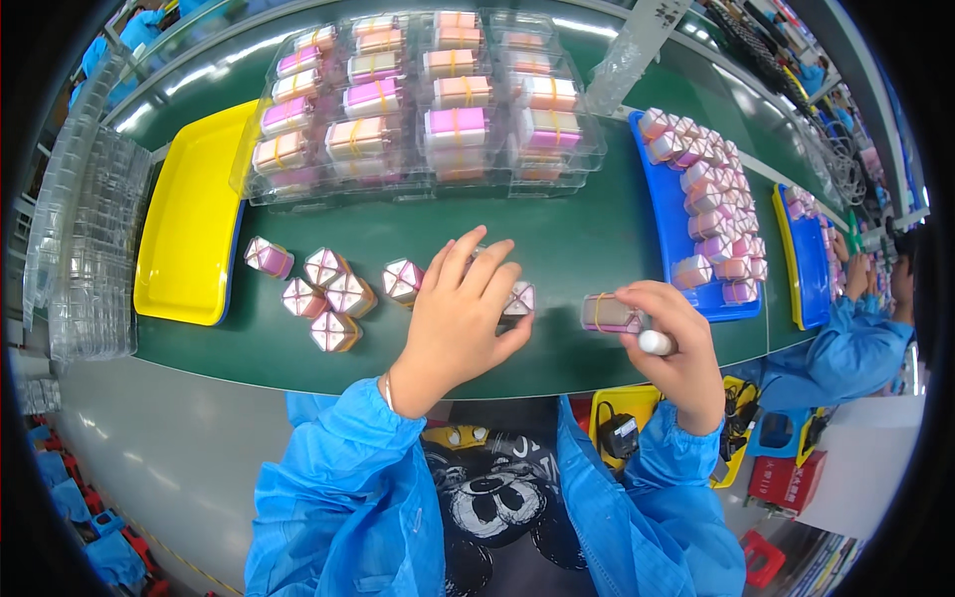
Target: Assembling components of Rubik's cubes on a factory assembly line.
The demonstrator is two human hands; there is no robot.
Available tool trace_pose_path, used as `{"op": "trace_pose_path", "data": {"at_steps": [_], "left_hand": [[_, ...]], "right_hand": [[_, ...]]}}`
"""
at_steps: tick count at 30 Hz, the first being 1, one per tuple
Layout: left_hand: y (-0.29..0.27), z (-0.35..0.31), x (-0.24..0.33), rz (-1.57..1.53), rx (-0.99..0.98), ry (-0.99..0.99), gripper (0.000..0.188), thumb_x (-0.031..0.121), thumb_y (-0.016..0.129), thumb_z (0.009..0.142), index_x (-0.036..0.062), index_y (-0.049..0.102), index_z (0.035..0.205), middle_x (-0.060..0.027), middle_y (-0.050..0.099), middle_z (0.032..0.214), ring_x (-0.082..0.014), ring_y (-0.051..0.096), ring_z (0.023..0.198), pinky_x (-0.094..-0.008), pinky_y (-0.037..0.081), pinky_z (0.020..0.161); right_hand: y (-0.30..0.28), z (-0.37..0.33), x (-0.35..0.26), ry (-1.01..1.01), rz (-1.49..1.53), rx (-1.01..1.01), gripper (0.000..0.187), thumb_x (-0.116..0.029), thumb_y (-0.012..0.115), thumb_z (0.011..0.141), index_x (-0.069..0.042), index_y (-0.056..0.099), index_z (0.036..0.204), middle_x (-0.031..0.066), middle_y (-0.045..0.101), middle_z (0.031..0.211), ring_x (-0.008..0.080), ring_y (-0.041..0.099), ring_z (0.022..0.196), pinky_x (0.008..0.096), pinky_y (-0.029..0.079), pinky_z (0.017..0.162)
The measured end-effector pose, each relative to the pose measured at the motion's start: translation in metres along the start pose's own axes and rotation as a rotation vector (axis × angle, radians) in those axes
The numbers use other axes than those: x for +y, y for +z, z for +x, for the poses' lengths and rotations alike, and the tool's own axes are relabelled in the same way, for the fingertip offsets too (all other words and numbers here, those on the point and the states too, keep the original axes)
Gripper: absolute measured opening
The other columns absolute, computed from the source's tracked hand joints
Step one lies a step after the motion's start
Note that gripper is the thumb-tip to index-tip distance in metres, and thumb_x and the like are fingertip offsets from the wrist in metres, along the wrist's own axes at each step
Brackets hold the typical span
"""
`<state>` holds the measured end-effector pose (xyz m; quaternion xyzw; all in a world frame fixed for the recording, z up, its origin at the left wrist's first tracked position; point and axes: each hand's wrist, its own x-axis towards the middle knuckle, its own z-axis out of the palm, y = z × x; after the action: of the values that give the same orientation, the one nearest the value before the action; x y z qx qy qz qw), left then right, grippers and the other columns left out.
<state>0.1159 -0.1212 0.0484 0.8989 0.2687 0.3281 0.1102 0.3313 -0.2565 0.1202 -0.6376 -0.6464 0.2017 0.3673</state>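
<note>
My left hand [460, 313] lies palm down over the green table, fingers stretched and spread. A bundle with a white crossed end [518, 298] shows beside its thumb, and another bundle [402, 282] stands left of its fingers; what lies under the palm is hidden. My right hand [671, 343] is closed, its thumb and fingertips on the end of a small block bundle [609, 312] bound with a rubber band. A white rounded stick, perhaps a marker [655, 342], also sticks out of this hand. Left of my left hand stands a cluster of similar bundles [324, 298].
Stacked clear plastic trays [418, 184] full of banded bundles stand at the back. A yellow tray [189, 229] lies at the left, by stacked clear trays [95, 239]. A blue tray [652, 189] heaped with bundles is at the right. Beyond it, a co-worker's blue sleeve [860, 348] shows.
</note>
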Motion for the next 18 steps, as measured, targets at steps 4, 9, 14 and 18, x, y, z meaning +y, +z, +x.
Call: {"op": "trace_pose_path", "data": {"at_steps": [4, 9, 14, 18], "left_hand": [[0.001, -0.001, -0.003, -0.026, -0.004, 0.031, 0.040, 0.022, 0.081, 0.068, 0.0071, 0.063, 0.100, -0.0071, 0.062, 0.121, -0.0357, 0.051, 0.127, -0.0469, 0.049, 0.096], [0.010, -0.001, -0.006, -0.048, 0.033, 0.020, 0.042, 0.019, 0.083, 0.067, 0.0066, 0.062, 0.101, -0.0067, 0.062, 0.117, -0.0352, 0.052, 0.125, -0.0435, 0.051, 0.094], [0.010, -0.003, -0.008, -0.116, 0.027, 0.026, 0.044, 0.013, 0.085, 0.065, 0.0058, 0.061, 0.100, -0.0071, 0.063, 0.113, -0.0352, 0.053, 0.123, -0.0422, 0.049, 0.096], [0.008, -0.003, -0.008, -0.177, 0.026, 0.025, 0.044, 0.010, 0.085, 0.063, 0.0051, 0.060, 0.100, -0.0076, 0.063, 0.108, -0.0347, 0.054, 0.119, -0.0423, 0.049, 0.096]], "right_hand": [[0.000, 0.003, 0.008, 0.006, 0.151, -0.079, 0.045, 0.012, 0.064, 0.070, -0.004, 0.064, 0.113, 0.0155, 0.063, 0.118, 0.0312, 0.064, 0.109, 0.0351, 0.050, 0.090], [0.013, 0.002, 0.014, 0.028, 0.051, -0.207, 0.037, 0.007, 0.065, 0.078, -0.003, 0.063, 0.113, 0.0145, 0.062, 0.119, 0.0313, 0.063, 0.112, 0.0354, 0.050, 0.091], [0.024, 0.008, 0.006, 0.100, 0.038, -0.165, 0.038, -0.001, 0.071, 0.081, -0.003, 0.063, 0.118, 0.0127, 0.064, 0.115, 0.0308, 0.064, 0.105, 0.0347, 0.051, 0.089], [0.018, 0.017, 0.015, 0.182, 0.078, -0.054, 0.036, -0.006, 0.074, 0.084, -0.003, 0.064, 0.118, 0.0114, 0.067, 0.109, 0.0231, 0.065, 0.099, 0.0327, 0.051, 0.086]]}}
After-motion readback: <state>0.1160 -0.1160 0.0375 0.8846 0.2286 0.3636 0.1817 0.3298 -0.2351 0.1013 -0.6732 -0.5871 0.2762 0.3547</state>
